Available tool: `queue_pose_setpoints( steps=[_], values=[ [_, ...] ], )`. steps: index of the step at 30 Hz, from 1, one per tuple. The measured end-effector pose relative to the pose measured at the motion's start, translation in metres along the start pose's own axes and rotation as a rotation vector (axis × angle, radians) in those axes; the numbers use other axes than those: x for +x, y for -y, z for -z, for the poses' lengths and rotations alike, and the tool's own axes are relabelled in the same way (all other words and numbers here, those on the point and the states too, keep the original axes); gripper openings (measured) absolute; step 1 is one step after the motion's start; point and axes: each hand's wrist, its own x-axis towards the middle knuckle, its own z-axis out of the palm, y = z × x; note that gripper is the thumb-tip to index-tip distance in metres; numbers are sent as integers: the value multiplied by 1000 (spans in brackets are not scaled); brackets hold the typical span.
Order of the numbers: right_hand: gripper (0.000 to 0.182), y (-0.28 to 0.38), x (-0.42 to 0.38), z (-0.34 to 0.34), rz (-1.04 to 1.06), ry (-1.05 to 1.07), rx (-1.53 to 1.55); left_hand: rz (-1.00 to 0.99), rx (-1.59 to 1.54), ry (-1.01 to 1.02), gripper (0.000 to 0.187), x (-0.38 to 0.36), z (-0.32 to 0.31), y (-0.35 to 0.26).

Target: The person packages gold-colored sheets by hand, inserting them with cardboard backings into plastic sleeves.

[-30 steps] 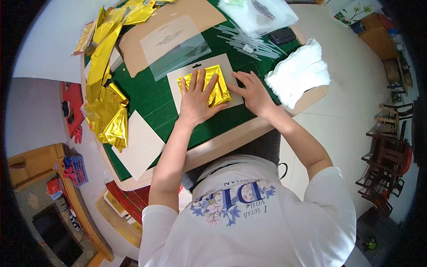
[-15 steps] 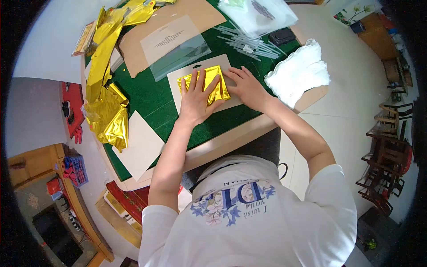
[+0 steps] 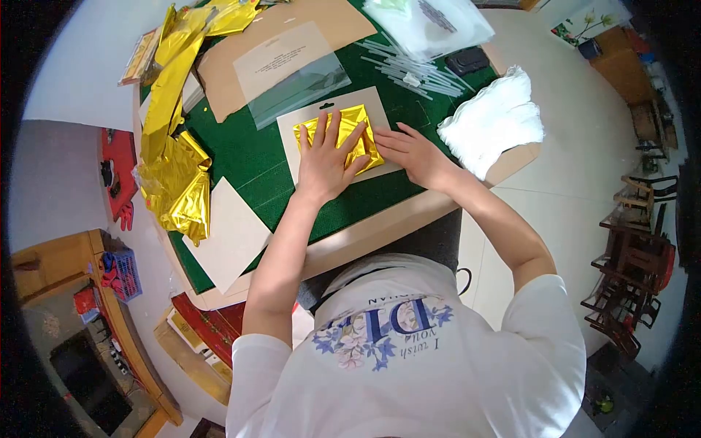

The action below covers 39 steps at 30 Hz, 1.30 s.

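A folded gold foil piece lies on a beige card with a hanging slot at its top edge. My left hand rests flat on the foil, its fingers spread. Beside the foil's right edge, my right hand lies palm down on the card, with its fingers stretched toward the foil and the thumb a little apart. Neither hand is wrapped round anything. Part of the foil is hidden under my left hand.
Long gold foil balloons lie along the left side of the green tabletop. Another beige card is near the front left. Clear straws, a black object and white material are at the right.
My right hand has shifted slightly right, and its fingers have come closer together. My left hand stays spread on the foil. The view has moved slightly.
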Motion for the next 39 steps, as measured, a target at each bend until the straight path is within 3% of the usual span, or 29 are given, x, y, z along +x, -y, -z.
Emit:
queue_pose_setpoints(
  steps=[2,6,21,24,26,33,35,39],
  values=[
    [71,0,-1,2,-4,35,-38,-3,8,0,57,0,0,0],
    [77,-5,0,0,21,54,-44,-5,22,14,58,0,0,0],
    [70,-9,2,6,49,229,-8,-13,12,-14,57,-1,-3,1],
    [71,-9,0,8,58,212,-25,-16,13,-23,57,-1,-4,1],
    [66,-13,2,3,86,89,99,-17,18,-20,57,-1,-4,1],
    [59,-10,-6,6,30,76,129,-8,-6,-23,59,-1,-4,1],
    [65,-15,-7,-2,-5,-60,230,-7,-11,-21,59,-1,-3,0],
    [71,17,4,13,59,-140,19,-14,-17,-41,58,-2,-4,1]
  ],
)
